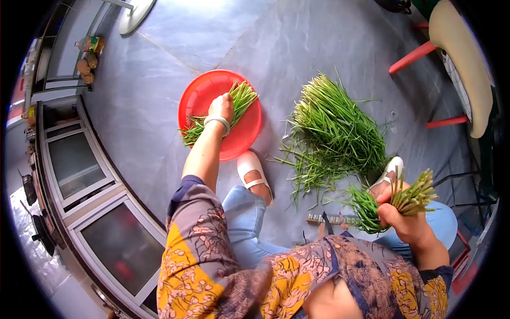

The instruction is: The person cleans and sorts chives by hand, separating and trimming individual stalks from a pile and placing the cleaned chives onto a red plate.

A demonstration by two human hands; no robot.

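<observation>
My left hand (221, 108), with a pale bangle at its wrist, is closed around a bunch of garlic chives (243, 101) inside a red plastic basket (197, 91) on the floor. My right hand (406, 220) grips a second bunch of garlic chives (417, 196) near my right knee. Its cut-looking pale stem ends point up and right, while the green leaves hang to the left. Between my feet lies a large heap of garlic chives (340, 125), its pale ends toward the far side and loose strands spread at the near side.
Glass-fronted cabinets (79, 165) run along the left. A chair (459, 64) with red legs stands at the upper right. A white round base (135, 16) and a bottle (91, 44) are at the upper left. A patterned strip (340, 219) lies near my lap.
</observation>
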